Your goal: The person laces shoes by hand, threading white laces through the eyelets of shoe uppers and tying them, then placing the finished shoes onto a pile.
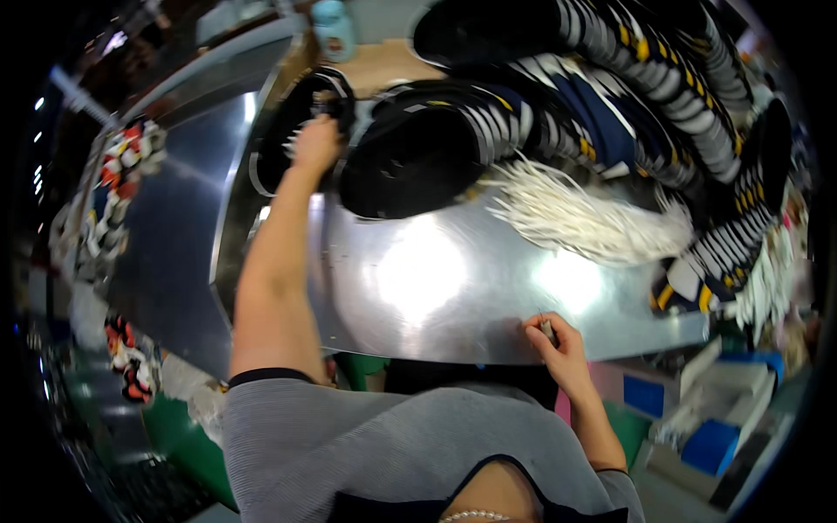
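Observation:
My left arm stretches far out over the metal table. My left hand (pixel 318 144) is closed at a black shoe upper (pixel 283 131) at the far left; its fingers are blurred, and what they grip is unclear. Beside it on the right lies a row of nested shoe uppers (pixel 418 161), with the black inside of the front one showing. My right hand (pixel 562 349) is at the table's near edge, thumb and fingers pinched on a small greyish object (pixel 547 329) with a thin tip. To the far right of centre lies a bundle of white shoelaces (pixel 593 218).
More stacked uppers (pixel 654 78) fill the far right, and another stack (pixel 724 253) runs along the right. A light blue bottle (pixel 334 30) stands at the back. The metal table (pixel 392 314) curves in front of me. Grey equipment with blue parts (pixel 711 444) stands lower right.

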